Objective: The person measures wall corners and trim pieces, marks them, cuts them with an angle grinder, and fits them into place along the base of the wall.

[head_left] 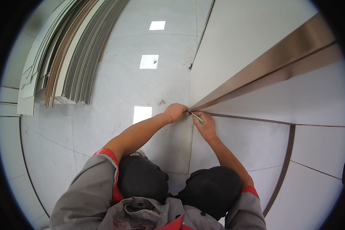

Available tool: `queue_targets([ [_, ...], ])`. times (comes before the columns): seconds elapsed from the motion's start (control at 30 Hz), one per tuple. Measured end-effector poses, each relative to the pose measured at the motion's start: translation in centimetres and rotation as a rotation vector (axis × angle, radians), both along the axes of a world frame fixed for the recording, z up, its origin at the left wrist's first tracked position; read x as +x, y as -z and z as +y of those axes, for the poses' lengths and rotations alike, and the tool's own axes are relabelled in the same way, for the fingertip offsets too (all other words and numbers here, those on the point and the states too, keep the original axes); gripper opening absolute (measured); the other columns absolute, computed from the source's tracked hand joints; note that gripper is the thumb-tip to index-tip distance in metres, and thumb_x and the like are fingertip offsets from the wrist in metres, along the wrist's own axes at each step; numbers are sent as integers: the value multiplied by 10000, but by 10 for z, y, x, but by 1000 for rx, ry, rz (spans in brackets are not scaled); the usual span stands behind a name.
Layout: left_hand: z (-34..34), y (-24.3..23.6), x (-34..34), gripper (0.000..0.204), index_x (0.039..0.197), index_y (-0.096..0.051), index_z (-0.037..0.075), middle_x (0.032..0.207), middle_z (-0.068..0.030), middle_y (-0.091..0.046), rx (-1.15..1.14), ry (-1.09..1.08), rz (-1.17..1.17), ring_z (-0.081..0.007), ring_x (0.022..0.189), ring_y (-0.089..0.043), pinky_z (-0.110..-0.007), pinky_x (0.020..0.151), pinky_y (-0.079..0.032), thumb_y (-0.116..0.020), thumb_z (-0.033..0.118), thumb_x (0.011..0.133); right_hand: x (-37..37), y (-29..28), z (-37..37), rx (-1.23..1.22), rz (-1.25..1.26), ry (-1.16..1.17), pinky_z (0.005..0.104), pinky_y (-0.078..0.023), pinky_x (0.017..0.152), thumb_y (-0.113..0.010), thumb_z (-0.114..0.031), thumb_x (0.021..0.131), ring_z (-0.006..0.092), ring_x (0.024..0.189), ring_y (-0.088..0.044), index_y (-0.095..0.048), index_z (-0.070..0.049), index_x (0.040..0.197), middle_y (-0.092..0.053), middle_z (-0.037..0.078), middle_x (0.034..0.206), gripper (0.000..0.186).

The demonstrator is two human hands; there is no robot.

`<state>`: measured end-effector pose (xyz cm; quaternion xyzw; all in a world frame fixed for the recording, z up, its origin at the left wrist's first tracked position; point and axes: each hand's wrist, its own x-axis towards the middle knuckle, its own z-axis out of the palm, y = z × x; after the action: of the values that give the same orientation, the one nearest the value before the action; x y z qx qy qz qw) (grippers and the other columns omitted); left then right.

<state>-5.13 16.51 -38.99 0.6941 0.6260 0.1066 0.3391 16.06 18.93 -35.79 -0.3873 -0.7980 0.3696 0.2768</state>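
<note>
Both of my hands meet low down, at the bottom end of a shiny bronze-coloured metal strip that runs up the edge of a white panel. My left hand comes in from the left, fingers closed at the strip's foot; what they pinch is hidden. My right hand is closed on a slim tool with a yellow-green handle. The tool points toward the strip's bottom corner, near my left fingertips. Its exact kind is too small to tell.
Long boards and strips in white, grey and brown lie stacked at the far left. Pale tiles cover the floor, with bright light reflections. A dark strip edges the floor at right, beside white panelling. My bent knees are close below my hands.
</note>
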Motion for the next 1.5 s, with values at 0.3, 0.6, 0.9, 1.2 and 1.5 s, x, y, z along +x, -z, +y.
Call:
queue_targets([
  [0.3, -2, -4, -1, 245, 978, -715, 76, 915, -190, -701, 33, 2, -17, -413, 888, -655, -499, 789, -513, -615, 296, 938, -2, 4, -1, 33, 1, -10, 408, -509, 883, -677, -175, 915, 328, 999, -647, -711, -70, 1066, -712, 117, 1051, 187],
  [0.6, -4, 1, -1, 246, 985, -716, 80, 908, -185, -702, 26, -21, -18, -415, 861, -656, -499, 779, -515, -610, 297, 942, -2, 0, -1, -1, -24, -12, 425, -501, 884, -676, -182, 919, 344, 1008, -632, -693, -64, 1052, -700, 127, 1055, 179],
  [0.9, -2, -3, 2, 243, 974, -717, 83, 894, -184, -701, 14, 1, 17, -411, 862, -657, -503, 780, -512, -611, 298, 941, 0, 3, 0, 14, -25, -22, 430, -501, 880, -668, -193, 920, 351, 1004, -626, -680, -67, 1059, -697, 127, 1061, 188],
  [1.2, -2, -4, 2, 240, 985, -716, 81, 907, -179, -704, 20, -3, -4, -414, 865, -656, -500, 778, -515, -607, 291, 945, 1, 3, 1, -29, -35, -22, 417, -498, 888, -664, -196, 926, 336, 1015, -624, -686, -62, 1066, -696, 122, 1054, 195],
  [1.5, -3, -1, 1, 237, 1007, -719, 85, 930, -176, -708, 11, -23, -5, -410, 883, -657, -495, 788, -517, -608, 285, 945, -2, 0, 1, -20, -2, -27, 446, -486, 892, -686, -135, 883, 370, 998, -617, -665, -57, 1015, -691, 140, 1039, 155],
])
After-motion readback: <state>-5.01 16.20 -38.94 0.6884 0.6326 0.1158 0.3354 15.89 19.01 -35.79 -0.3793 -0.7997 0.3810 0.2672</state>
